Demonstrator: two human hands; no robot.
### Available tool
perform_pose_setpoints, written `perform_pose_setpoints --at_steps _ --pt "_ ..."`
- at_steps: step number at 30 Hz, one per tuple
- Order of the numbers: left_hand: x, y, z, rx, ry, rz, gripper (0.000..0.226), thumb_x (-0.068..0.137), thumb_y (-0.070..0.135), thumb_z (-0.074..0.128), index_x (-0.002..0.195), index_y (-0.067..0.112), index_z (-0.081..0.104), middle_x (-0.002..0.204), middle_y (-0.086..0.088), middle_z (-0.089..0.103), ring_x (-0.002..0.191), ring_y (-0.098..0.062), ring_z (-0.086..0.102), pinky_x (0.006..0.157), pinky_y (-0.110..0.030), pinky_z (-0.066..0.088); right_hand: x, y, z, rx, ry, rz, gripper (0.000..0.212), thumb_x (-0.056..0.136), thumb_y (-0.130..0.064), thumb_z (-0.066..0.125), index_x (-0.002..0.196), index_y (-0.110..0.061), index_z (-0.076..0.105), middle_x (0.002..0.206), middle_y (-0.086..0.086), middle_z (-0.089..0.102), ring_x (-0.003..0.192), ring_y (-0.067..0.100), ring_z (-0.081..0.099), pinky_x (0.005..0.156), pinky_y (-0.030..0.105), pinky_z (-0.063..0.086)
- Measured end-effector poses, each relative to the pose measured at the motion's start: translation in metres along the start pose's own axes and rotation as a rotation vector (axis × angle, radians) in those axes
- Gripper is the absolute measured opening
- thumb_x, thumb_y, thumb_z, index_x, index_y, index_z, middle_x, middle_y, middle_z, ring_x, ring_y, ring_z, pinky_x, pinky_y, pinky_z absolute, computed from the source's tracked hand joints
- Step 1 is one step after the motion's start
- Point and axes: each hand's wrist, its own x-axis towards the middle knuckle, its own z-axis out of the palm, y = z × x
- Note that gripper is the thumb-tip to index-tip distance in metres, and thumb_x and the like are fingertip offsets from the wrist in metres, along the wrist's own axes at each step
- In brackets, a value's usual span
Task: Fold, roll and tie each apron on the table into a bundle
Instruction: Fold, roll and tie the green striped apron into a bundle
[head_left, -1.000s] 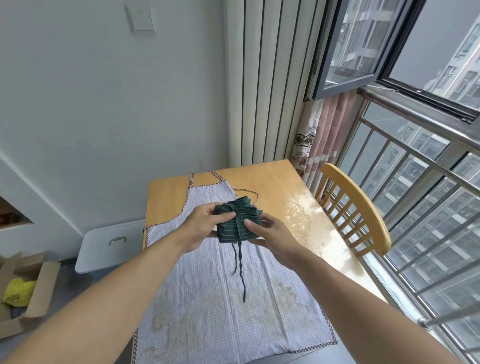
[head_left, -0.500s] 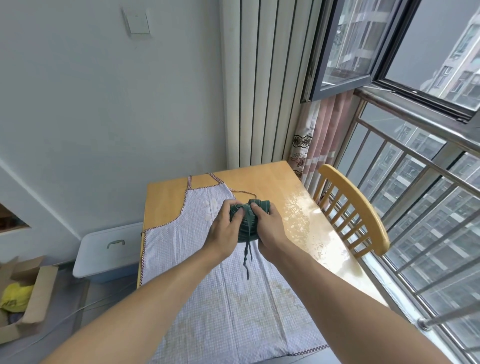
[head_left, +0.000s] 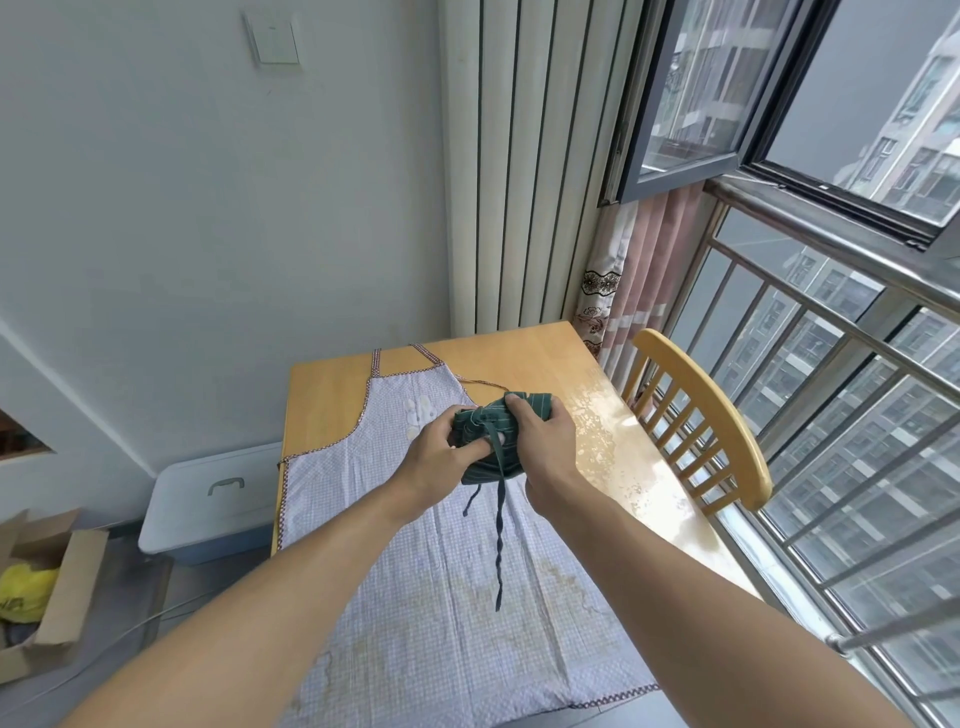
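Observation:
A dark green striped apron bundle (head_left: 485, 454) is held in the air over the table, rolled up, with two green ties (head_left: 498, 540) dangling below it. My left hand (head_left: 441, 454) grips its left side, fingers curled against the tie at the front. My right hand (head_left: 543, 441) wraps around its right side and top. Beneath them a pale checked apron (head_left: 415, 597) with red-patterned trim lies spread flat on the wooden table (head_left: 613, 457), bib toward the wall.
A wooden chair (head_left: 696, 415) stands at the table's right side, next to the window railing (head_left: 831, 467). A grey-blue storage box (head_left: 213, 499) sits on the floor to the left of the table, and a cardboard box (head_left: 47, 587) with a yellow bag farther left.
The hands have carried the green bundle a little away from me and to the right and turned it. The ties now hang longer below it.

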Motion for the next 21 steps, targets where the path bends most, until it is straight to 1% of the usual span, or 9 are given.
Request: perform_pose_setpoints --at_steps 4,7,10,13,15,17,18,20,21 --pt "0.002 0.003 0.000 0.032 0.023 0.019 0.026 0.085 0.034 0.077 0.105 0.021 0.068 0.099 0.000 0.077 0.095 -0.016 0.073 0.087 -0.033 0.058 -0.001 -0.005 0.001 -0.002 -0.017 -0.029 0.023 0.093 -0.030 0.071 0.095 -0.008 0.064 0.087 0.012 0.072 0.077 0.021 0.071 0.075 0.039 0.061" --pt "0.006 0.010 -0.002 0.045 0.117 0.041 0.023 0.092 0.039 0.071 0.105 0.020 0.071 0.098 0.003 0.077 0.093 -0.014 0.073 0.082 -0.031 0.058 -0.001 -0.009 0.000 0.195 -0.089 0.100 0.046 0.099 -0.052 0.055 0.104 -0.008 0.065 0.097 0.014 0.075 0.089 0.028 0.073 0.087 0.045 0.059" --pt "0.014 0.019 -0.006 -0.060 0.192 -0.009 0.028 0.096 0.042 0.065 0.108 0.018 0.074 0.101 0.001 0.078 0.096 -0.017 0.073 0.082 -0.032 0.058 -0.004 -0.005 -0.008 0.297 -0.098 0.150 0.033 0.107 -0.027 0.041 0.099 -0.005 0.064 0.091 0.013 0.069 0.084 0.027 0.065 0.098 0.046 0.052" --pt "0.020 0.022 -0.010 -0.088 0.230 -0.052 0.030 0.096 0.043 0.064 0.105 0.017 0.076 0.099 0.002 0.079 0.096 -0.018 0.073 0.086 -0.035 0.057 -0.012 0.008 -0.015 0.090 -0.347 0.197 0.039 0.107 -0.018 0.028 0.116 -0.005 0.063 0.100 0.014 0.075 0.101 0.030 0.066 0.106 0.047 0.047" --pt "0.024 0.021 -0.012 -0.111 0.233 -0.078 0.030 0.097 0.043 0.062 0.104 0.017 0.077 0.098 0.002 0.079 0.098 -0.019 0.073 0.088 -0.037 0.056 -0.015 0.014 -0.020 -0.015 -0.483 0.236 0.040 0.107 -0.020 0.029 0.125 -0.005 0.061 0.106 0.015 0.076 0.105 0.030 0.071 0.104 0.043 0.045" --pt "0.026 0.020 -0.013 -0.131 0.258 -0.082 0.029 0.098 0.041 0.062 0.104 0.017 0.076 0.099 0.001 0.078 0.098 -0.020 0.073 0.085 -0.036 0.056 -0.016 0.017 -0.023 -0.107 -0.477 0.203 0.031 0.108 -0.016 0.039 0.122 -0.001 0.062 0.087 0.010 0.073 0.088 0.027 0.071 0.095 0.039 0.051" --pt "0.026 0.021 -0.014 -0.110 0.291 -0.079 0.028 0.098 0.041 0.062 0.105 0.017 0.075 0.100 0.000 0.078 0.096 -0.019 0.073 0.081 -0.035 0.057 -0.017 0.018 -0.025 -0.198 -0.458 0.151 0.027 0.107 -0.015 0.046 0.118 0.000 0.065 0.076 0.006 0.067 0.076 0.023 0.065 0.083 0.034 0.054" --pt "0.027 0.018 -0.016 -0.054 0.349 -0.065 0.029 0.096 0.043 0.064 0.108 0.018 0.071 0.102 0.000 0.076 0.094 -0.018 0.072 0.075 -0.032 0.057 -0.018 0.016 -0.030 -0.511 -0.447 -0.005 0.025 0.106 -0.025 0.054 0.108 -0.008 0.072 0.069 0.002 0.062 0.061 0.016 0.052 0.062 0.032 0.046" --pt "0.026 0.017 -0.017 -0.020 0.364 -0.059 0.030 0.095 0.044 0.065 0.110 0.018 0.069 0.103 0.000 0.075 0.093 -0.017 0.071 0.072 -0.031 0.057 -0.019 0.012 -0.033 -0.709 -0.454 -0.103 0.027 0.105 -0.032 0.055 0.104 -0.012 0.074 0.072 0.003 0.066 0.059 0.017 0.053 0.059 0.036 0.047"
